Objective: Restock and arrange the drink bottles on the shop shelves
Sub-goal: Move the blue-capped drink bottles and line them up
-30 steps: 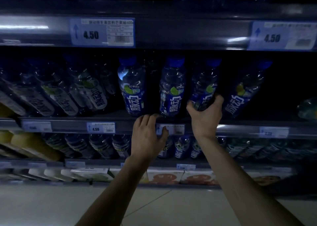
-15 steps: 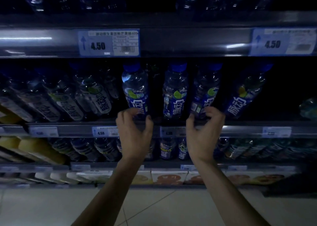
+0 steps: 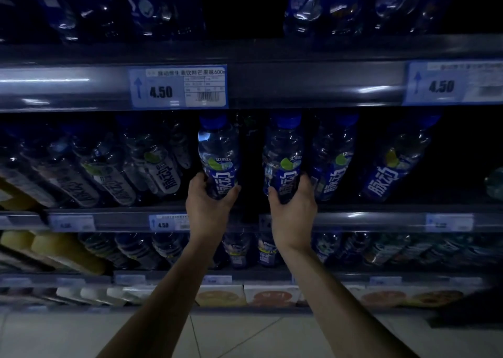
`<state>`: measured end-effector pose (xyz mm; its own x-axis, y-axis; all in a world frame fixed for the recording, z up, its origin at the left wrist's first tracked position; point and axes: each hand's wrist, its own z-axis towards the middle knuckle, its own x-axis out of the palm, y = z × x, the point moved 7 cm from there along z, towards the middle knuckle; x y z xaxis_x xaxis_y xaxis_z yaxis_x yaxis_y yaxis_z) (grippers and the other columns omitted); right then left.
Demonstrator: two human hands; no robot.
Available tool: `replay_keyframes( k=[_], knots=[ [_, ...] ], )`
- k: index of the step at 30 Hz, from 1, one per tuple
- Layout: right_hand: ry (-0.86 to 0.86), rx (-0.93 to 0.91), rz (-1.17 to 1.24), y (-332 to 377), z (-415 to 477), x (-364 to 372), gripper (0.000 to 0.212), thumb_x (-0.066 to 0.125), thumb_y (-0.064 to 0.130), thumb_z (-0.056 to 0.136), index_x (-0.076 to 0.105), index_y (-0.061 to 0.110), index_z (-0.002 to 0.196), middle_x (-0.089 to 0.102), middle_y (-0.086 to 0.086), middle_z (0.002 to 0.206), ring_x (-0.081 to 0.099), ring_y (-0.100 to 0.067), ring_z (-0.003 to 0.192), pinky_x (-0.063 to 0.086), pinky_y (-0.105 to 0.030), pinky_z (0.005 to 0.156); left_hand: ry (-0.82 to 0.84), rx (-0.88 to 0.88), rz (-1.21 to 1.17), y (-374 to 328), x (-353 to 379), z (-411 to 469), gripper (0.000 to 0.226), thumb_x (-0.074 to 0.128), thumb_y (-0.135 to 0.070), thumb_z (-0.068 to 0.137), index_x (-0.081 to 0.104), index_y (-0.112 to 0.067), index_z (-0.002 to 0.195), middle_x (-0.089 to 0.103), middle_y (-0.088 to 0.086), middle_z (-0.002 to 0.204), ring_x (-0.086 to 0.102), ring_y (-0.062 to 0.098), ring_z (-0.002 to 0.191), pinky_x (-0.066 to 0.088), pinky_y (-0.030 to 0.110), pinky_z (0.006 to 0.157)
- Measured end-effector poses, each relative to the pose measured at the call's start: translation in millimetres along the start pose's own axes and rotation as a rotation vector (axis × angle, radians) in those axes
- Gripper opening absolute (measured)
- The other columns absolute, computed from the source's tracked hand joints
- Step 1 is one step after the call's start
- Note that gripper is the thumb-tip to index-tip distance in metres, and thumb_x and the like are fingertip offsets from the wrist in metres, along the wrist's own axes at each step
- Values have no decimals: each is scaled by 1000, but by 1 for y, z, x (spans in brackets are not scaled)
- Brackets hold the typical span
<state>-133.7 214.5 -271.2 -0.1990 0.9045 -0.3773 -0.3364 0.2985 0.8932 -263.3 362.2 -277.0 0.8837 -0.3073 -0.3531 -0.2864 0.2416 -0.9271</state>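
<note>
Blue-capped drink bottles with blue labels stand in a row on the middle shelf (image 3: 353, 217) of a dim shop rack. My left hand (image 3: 208, 208) grips the base of one upright bottle (image 3: 219, 151). My right hand (image 3: 292, 208) grips the base of the neighbouring bottle (image 3: 284, 153), with a dark gap between the two. Right of them stand two more blue bottles (image 3: 333, 161), the far one (image 3: 394, 167) leaning left. Several pale-labelled bottles (image 3: 160, 167) lean on the shelf's left part.
A price tag reading 4.50 (image 3: 178, 87) hangs on the upper shelf edge, with more bottles above it. Lower shelves hold more bottles, yellow packs (image 3: 54, 248) at left and flat boxes (image 3: 272, 295) near the tiled floor (image 3: 245, 336).
Both hands rose from the shelf edge and closed on two neighbouring bottles; the right hand shifted one bottle to the left. The view tilted up and nearer the shelf.
</note>
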Motion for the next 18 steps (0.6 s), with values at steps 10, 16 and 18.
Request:
replay_keyframes(
  k=[10,16,18],
  knots=[
    [48,76,13,-3,0,-3,59,68,28,88,42,4,136,60,-11,125,58,-22,114,48,-29,96,-13,-8,-29,1,7,-9,54,81,-35,72,54,-26,119,57,-26,96,50,-26,87,40,-3,59],
    [38,75,-1,-1,0,-7,54,71,27,86,46,5,128,64,-10,111,59,-17,101,49,-23,85,-12,-36,7,-3,15,-10,57,82,-38,70,54,-27,119,58,-21,97,49,-27,84,44,3,55],
    [28,78,14,-1,0,-8,52,73,25,85,47,5,126,65,-10,108,62,-21,98,50,-24,83,-7,-50,23,-3,18,-10,60,83,-39,69,54,-25,120,59,-17,99,48,-28,82,44,5,57]
  ],
)
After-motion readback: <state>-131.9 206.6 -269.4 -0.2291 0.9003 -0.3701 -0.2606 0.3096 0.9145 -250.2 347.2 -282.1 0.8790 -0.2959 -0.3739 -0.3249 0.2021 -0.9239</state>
